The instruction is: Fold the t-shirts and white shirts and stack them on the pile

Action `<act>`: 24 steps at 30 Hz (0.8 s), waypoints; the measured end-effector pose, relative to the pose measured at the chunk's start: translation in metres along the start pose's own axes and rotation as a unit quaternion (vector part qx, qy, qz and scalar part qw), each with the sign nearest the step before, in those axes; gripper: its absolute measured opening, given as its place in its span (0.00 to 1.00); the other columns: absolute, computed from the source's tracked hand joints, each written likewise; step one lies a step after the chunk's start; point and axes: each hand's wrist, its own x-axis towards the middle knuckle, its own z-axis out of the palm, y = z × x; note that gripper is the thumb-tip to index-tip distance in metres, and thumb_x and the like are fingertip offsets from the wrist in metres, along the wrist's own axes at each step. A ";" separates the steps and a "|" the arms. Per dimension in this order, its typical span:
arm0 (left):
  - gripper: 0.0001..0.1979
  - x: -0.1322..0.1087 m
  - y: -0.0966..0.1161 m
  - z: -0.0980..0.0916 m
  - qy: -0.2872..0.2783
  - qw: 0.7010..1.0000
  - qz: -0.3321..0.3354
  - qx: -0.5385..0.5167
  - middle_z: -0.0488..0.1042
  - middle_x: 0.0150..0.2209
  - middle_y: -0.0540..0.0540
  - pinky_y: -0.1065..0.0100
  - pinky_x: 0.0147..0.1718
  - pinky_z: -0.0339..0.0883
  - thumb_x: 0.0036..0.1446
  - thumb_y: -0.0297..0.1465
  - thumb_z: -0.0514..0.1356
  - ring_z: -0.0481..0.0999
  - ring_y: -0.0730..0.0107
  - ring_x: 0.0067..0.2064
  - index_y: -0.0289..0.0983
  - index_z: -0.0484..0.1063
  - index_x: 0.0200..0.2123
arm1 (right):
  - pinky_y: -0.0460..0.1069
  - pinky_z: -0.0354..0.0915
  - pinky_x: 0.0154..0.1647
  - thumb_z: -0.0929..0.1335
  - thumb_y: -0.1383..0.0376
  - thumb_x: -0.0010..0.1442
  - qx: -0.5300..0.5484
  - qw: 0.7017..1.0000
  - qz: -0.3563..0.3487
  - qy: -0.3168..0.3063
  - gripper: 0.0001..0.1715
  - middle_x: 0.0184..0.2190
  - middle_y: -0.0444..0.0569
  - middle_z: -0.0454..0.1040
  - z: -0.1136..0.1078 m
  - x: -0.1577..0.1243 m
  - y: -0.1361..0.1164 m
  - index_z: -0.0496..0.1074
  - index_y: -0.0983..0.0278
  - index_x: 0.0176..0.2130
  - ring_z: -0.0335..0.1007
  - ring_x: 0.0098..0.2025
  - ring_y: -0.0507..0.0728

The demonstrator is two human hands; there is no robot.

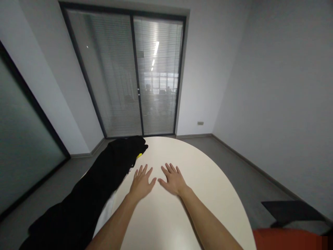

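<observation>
Both hands are over the pale round table [161, 222], palms down and fingers spread. My left hand [142, 182] holds nothing; it is close to the right side of a heap of black cloth [99, 177]. A small yellow patch [139, 155] and some white bits peek out at the cloth's edge, too small to name. My right hand [173, 178] is also empty, its thumb pointing at the left thumb with a small gap between. Whether the palms rest fully on the surface I cannot tell.
A chair with a red seat [286, 239] and black armrest [293, 210] stands at the lower right. Past the table are a glass partition with blinds [117, 76], a wall socket [200, 123] and grey floor [200, 141]. A dark-framed glass panel [23, 139] is at left.
</observation>
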 end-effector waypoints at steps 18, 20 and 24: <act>0.32 0.003 -0.001 0.002 -0.012 1.000 -0.002 -0.025 0.52 0.72 0.42 0.43 0.67 0.43 0.65 0.49 0.51 0.45 0.40 0.72 0.46 0.59 0.68 | 0.64 0.32 0.71 0.60 0.41 0.65 -0.004 1.000 0.006 -0.009 0.45 0.73 0.54 0.44 -0.002 0.000 0.001 0.52 0.60 0.71 0.34 0.74 0.66; 0.32 0.003 -0.001 0.003 -0.014 1.000 -0.004 -0.025 0.52 0.72 0.42 0.43 0.67 0.43 0.65 0.49 0.51 0.45 0.41 0.72 0.46 0.59 0.68 | 0.64 0.32 0.71 0.60 0.41 0.65 -0.004 1.000 0.006 -0.008 0.45 0.73 0.54 0.44 -0.001 0.001 0.002 0.52 0.59 0.71 0.34 0.74 0.67; 0.32 0.003 -0.001 0.002 -0.018 1.000 -0.004 -0.020 0.52 0.72 0.42 0.43 0.67 0.43 0.65 0.49 0.50 0.45 0.40 0.72 0.45 0.59 0.68 | 0.65 0.32 0.71 0.59 0.41 0.65 -0.003 1.000 0.004 -0.012 0.45 0.73 0.55 0.44 0.000 0.002 0.003 0.52 0.60 0.71 0.34 0.74 0.67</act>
